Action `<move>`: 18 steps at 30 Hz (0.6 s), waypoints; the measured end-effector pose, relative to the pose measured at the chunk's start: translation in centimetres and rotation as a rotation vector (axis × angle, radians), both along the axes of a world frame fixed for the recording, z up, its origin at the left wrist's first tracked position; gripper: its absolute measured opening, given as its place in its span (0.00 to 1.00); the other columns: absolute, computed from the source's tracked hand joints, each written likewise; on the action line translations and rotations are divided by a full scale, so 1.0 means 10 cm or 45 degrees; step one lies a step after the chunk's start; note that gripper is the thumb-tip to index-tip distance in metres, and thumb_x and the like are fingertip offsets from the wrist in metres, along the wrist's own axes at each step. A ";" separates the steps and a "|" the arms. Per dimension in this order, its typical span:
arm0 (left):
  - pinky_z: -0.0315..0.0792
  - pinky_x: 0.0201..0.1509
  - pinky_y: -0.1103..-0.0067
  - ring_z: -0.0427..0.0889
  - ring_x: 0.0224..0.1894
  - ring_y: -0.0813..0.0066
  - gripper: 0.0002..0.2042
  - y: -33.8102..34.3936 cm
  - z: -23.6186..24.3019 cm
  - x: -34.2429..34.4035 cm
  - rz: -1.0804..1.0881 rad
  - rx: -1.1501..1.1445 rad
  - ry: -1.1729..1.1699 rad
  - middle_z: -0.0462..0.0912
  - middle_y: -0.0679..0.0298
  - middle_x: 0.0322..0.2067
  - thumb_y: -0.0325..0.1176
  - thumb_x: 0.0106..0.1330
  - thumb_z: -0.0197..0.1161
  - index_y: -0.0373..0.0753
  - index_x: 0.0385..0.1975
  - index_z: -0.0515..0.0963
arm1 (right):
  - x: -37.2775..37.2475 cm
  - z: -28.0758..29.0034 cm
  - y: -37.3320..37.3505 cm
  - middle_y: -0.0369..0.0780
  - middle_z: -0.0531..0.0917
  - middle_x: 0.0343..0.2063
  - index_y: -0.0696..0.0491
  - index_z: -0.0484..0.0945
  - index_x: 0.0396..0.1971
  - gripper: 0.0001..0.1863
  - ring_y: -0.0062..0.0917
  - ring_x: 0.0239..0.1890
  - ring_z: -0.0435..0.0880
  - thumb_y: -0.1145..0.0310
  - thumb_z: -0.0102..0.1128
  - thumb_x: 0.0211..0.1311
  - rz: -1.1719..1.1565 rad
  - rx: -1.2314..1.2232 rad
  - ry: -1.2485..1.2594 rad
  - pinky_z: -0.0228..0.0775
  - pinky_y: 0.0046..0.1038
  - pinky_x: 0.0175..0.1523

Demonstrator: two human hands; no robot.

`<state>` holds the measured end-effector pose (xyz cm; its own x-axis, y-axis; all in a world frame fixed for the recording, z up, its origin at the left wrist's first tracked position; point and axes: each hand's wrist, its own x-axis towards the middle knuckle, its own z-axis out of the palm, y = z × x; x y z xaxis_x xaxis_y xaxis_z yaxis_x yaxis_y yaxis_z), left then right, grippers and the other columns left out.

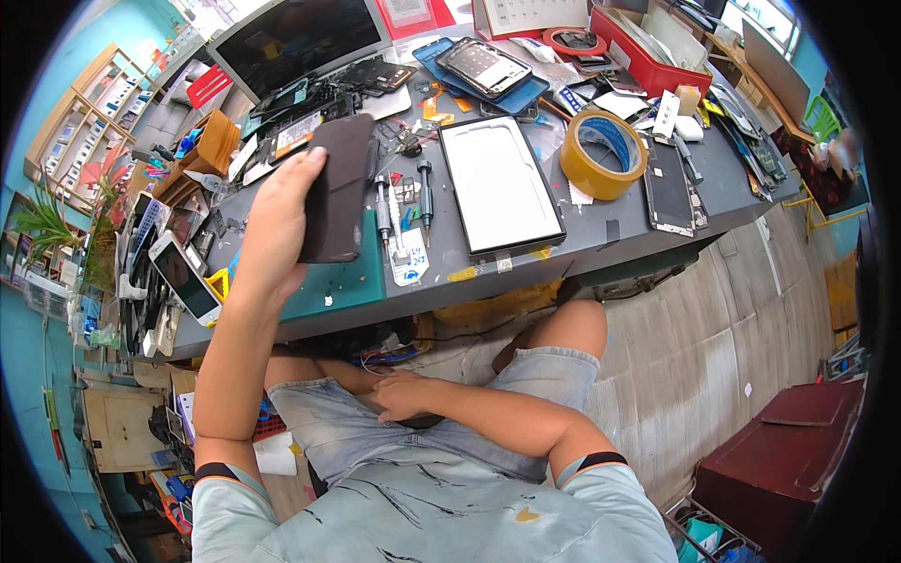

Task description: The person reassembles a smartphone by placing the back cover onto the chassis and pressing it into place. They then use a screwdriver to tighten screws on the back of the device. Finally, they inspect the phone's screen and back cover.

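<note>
My left hand (282, 211) is raised over the left part of the desk, closed around the edge of a dark, flat phone (340, 192). It stands nearly upright, its broad dark face turned toward me. Beneath it lies a green work mat (361, 281) at the desk's front edge. Low in my lap, my right hand (404, 396) rests with nothing visible in it, its fingers loosely bent against my shorts. Just right of the phone are two screwdrivers (426, 202) and a small white card (410, 258).
An open box (497, 183) with a white inside lies mid-desk, beside a roll of brown tape (603, 155). A white phone (184, 279) sits at the left edge. Phone parts, a monitor (298, 42) and a red box (657, 52) crowd the back. A maroon case (788, 460) stands at right.
</note>
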<state>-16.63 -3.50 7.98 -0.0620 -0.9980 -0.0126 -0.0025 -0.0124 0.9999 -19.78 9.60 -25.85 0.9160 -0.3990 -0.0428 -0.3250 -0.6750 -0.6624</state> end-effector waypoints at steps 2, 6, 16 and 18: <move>0.83 0.47 0.78 0.88 0.44 0.79 0.19 -0.07 -0.01 0.04 -0.210 0.042 -0.044 0.86 0.64 0.48 0.38 0.80 0.58 0.35 0.64 0.77 | -0.01 0.01 -0.01 0.52 0.89 0.47 0.61 0.87 0.47 0.28 0.46 0.56 0.88 0.46 0.70 0.67 0.007 0.022 0.020 0.78 0.46 0.60; 0.84 0.51 0.78 0.88 0.46 0.79 0.25 -0.06 -0.01 -0.29 -0.290 0.027 -0.001 0.86 0.62 0.50 0.34 0.78 0.56 0.35 0.73 0.71 | -0.02 0.01 -0.06 0.52 0.89 0.47 0.61 0.87 0.48 0.29 0.47 0.56 0.88 0.47 0.70 0.67 0.008 0.026 0.031 0.78 0.46 0.60; 0.80 0.52 0.80 0.84 0.48 0.80 0.33 -0.30 -0.22 -0.72 -0.436 0.031 -0.167 0.83 0.58 0.55 0.31 0.79 0.54 0.30 0.82 0.53 | -0.07 0.05 -0.08 0.51 0.90 0.44 0.60 0.87 0.45 0.28 0.46 0.53 0.89 0.47 0.72 0.65 -0.038 0.007 0.027 0.80 0.45 0.58; 0.80 0.40 0.81 0.84 0.42 0.81 0.35 -0.32 -0.24 -0.77 -0.483 0.020 -0.235 0.84 0.59 0.51 0.31 0.80 0.54 0.29 0.83 0.49 | -0.08 0.07 -0.09 0.51 0.91 0.44 0.60 0.87 0.45 0.28 0.46 0.54 0.89 0.47 0.73 0.65 -0.043 0.024 0.039 0.80 0.45 0.58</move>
